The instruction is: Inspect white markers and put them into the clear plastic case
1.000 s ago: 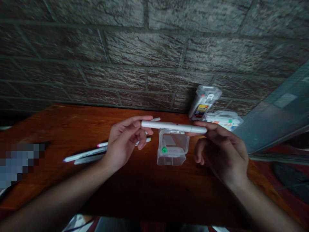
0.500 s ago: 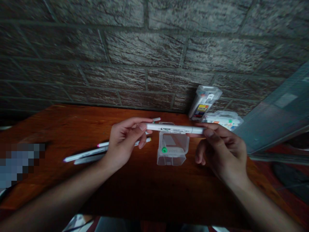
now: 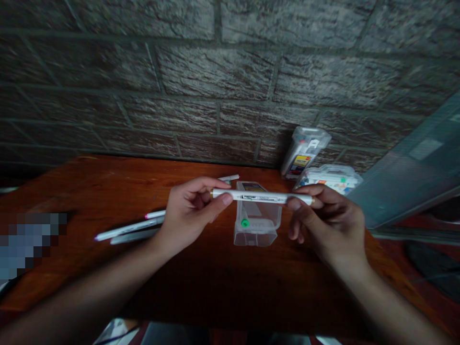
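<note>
A white marker (image 3: pixel 264 197) with black print and yellowish-brown ends lies level between my two hands, above the table. My left hand (image 3: pixel 196 206) pinches its left end between thumb and fingers. Around the right end, the thumb and fingers of my right hand (image 3: pixel 330 215) are closed. Below and behind the marker stands a clear plastic case (image 3: pixel 256 235) with its lid open, a green-tipped marker (image 3: pixel 245 223) inside it. Several more markers (image 3: pixel 131 228) lie on the table to the left, partly hidden by my left hand and forearm.
On the wooden table (image 3: pixel 108 187), a tall clear case (image 3: pixel 304 153) of markers leans near the brick wall (image 3: pixel 187 115). A second filled case (image 3: pixel 330 179) sits beside it. Another marker (image 3: pixel 230 178) lies behind my left hand. A greyish panel (image 3: pixel 413 158) borders the right.
The marker has been lowered slightly and its coloured ends now show. My left thumb and right thumb have slid inward along its barrel.
</note>
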Demonstrator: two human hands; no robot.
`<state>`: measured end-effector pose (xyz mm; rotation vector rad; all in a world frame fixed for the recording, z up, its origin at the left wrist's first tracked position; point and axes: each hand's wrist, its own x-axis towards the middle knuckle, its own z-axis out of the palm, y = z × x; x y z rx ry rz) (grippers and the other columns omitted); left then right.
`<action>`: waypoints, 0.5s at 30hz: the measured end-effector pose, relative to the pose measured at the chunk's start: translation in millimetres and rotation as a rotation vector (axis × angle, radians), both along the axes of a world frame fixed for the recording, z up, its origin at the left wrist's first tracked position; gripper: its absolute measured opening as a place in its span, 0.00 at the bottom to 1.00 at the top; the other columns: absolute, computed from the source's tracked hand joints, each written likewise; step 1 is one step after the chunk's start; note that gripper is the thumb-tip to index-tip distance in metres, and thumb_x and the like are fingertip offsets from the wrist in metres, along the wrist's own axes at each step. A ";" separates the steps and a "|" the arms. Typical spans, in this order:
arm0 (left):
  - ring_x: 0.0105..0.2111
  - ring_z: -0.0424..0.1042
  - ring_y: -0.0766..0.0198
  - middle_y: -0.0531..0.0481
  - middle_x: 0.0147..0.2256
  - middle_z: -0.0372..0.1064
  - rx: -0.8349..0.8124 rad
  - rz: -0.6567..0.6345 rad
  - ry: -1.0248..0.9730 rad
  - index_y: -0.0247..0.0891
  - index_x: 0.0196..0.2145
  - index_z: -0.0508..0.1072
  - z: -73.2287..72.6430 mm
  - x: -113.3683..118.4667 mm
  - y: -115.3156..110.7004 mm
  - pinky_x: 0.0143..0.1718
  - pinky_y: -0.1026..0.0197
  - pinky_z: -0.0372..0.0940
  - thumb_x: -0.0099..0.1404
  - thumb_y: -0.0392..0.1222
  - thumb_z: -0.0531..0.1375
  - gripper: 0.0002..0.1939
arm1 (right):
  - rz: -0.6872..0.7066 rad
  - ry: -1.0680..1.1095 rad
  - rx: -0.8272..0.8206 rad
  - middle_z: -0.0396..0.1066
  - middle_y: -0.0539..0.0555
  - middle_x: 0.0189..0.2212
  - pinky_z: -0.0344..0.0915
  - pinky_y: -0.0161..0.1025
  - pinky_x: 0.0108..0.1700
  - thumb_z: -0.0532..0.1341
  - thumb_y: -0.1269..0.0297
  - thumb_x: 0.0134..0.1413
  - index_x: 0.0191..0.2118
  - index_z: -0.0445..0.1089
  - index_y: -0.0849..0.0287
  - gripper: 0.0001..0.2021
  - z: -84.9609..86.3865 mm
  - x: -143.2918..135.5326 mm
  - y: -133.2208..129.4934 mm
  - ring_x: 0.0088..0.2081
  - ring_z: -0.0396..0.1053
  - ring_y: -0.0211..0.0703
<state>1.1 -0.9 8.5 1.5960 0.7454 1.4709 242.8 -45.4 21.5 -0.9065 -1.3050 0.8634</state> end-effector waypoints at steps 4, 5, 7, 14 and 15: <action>0.17 0.64 0.73 0.57 0.21 0.71 0.037 0.050 0.082 0.37 0.36 0.82 0.0 -0.2 0.0 0.17 0.69 0.56 0.62 0.33 0.72 0.05 | -0.013 -0.024 -0.004 0.75 0.46 0.15 0.64 0.25 0.15 0.77 0.60 0.57 0.38 0.75 0.56 0.12 -0.7 0.5 -0.5 0.12 0.67 0.33; 0.17 0.64 0.73 0.58 0.21 0.72 0.040 0.053 0.092 0.37 0.36 0.82 -0.7 -0.7 0.3 0.17 0.69 0.56 0.62 0.33 0.72 0.05 | -0.014 -0.029 -0.008 0.75 0.47 0.15 0.64 0.25 0.15 0.77 0.60 0.57 0.38 0.75 0.56 0.12 -1.1 0.7 -0.4 0.12 0.67 0.33; 0.17 0.65 0.73 0.57 0.22 0.72 0.048 0.046 0.100 0.37 0.37 0.81 -2.2 -1.3 0.7 0.17 0.69 0.57 0.62 0.34 0.72 0.05 | -0.012 -0.036 -0.016 0.76 0.47 0.16 0.65 0.26 0.15 0.77 0.61 0.57 0.38 0.75 0.57 0.12 -2.0 1.2 0.0 0.12 0.68 0.33; 0.17 0.67 0.75 0.57 0.26 0.75 0.022 -0.023 0.068 0.37 0.37 0.79 -4.1 0.7 -0.6 0.17 0.72 0.60 0.64 0.33 0.71 0.05 | 0.013 -0.026 -0.017 0.77 0.47 0.18 0.66 0.26 0.15 0.78 0.63 0.54 0.37 0.75 0.57 0.12 -2.8 0.1 1.2 0.14 0.69 0.34; 0.17 0.67 0.75 0.56 0.26 0.75 0.014 -0.028 0.070 0.37 0.37 0.80 -4.1 1.1 -0.8 0.17 0.72 0.60 0.64 0.34 0.71 0.05 | 0.017 -0.021 -0.017 0.77 0.47 0.18 0.66 0.27 0.15 0.79 0.63 0.53 0.37 0.76 0.57 0.12 -2.9 0.0 1.5 0.14 0.69 0.34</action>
